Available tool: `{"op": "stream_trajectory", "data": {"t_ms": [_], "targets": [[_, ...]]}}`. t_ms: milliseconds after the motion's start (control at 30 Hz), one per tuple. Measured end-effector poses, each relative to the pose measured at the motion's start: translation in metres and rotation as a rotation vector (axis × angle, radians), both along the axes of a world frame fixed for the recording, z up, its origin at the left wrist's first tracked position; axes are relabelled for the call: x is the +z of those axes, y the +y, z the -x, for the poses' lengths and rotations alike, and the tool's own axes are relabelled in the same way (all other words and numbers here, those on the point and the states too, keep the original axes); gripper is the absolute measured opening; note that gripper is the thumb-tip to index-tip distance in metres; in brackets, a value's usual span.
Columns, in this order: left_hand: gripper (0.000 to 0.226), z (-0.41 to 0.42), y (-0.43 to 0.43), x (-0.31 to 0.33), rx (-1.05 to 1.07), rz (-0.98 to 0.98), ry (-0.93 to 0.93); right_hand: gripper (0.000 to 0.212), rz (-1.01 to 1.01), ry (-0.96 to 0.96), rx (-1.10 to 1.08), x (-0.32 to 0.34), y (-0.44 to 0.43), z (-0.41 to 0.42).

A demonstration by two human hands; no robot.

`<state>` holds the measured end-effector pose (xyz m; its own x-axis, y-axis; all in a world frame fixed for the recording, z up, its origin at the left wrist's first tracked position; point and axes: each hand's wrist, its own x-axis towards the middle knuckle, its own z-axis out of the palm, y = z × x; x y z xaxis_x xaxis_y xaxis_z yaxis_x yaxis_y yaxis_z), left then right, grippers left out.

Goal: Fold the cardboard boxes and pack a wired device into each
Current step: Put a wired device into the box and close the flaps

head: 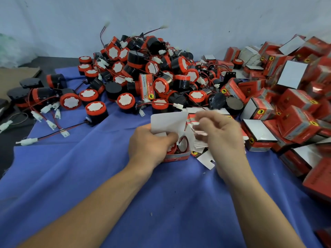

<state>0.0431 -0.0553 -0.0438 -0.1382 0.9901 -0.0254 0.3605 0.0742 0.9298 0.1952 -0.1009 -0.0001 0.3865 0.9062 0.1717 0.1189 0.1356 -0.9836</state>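
Note:
My left hand (pixel 152 145) grips a small red and white cardboard box (pixel 176 156) standing on the blue cloth, its white top flap (pixel 168 122) raised. Inside the box lies a wired device (pixel 180 145), red and black, with its wire coiled on top. My right hand (pixel 220 135) hovers just right of the box, blurred, fingers loosely curled over a stack of flat box blanks (pixel 195 122); whether it holds anything is unclear. A large heap of black and red wired devices (pixel 143 72) fills the middle of the table behind.
Packed red boxes (pixel 290 108) are piled along the right side. Loose devices with white connectors (pixel 48 108) lie at the left. A brown cardboard sheet (pixel 16 76) sits at far left. The blue cloth (pixel 161 203) covers the table in front.

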Motion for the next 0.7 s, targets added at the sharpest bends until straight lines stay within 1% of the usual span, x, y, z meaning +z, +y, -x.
{"op": "stream_trajectory", "data": {"t_ms": [100,167,333,467,533,600,667,700], "targets": [[0.03,0.001,0.001,0.004,-0.061,0.022,0.045,0.025,0.186,-0.195,0.258,-0.013,0.001,0.005],[0.035,0.003,0.0,0.006,-0.084,0.031,0.063,0.024,0.218,-0.254,0.286,-0.016,0.001,0.01],[0.037,0.002,-0.003,0.009,-0.016,0.028,0.128,0.025,0.214,-0.214,0.264,-0.015,0.001,0.01],[0.041,-0.001,-0.005,0.012,0.027,0.06,0.13,0.028,0.213,-0.118,0.27,-0.017,0.002,0.011],[0.042,-0.001,-0.004,0.015,-0.009,0.092,0.124,0.029,0.199,-0.122,0.259,-0.017,0.002,0.011],[0.046,0.002,-0.001,0.019,-0.095,0.117,0.164,0.029,0.193,-0.139,0.244,-0.019,0.001,0.01],[0.051,0.004,0.001,0.019,-0.193,0.087,0.258,0.027,0.195,-0.134,0.236,-0.021,0.002,0.009],[0.05,0.004,0.0,0.018,-0.207,0.052,0.27,0.027,0.195,-0.125,0.232,-0.021,0.002,0.008]]}}
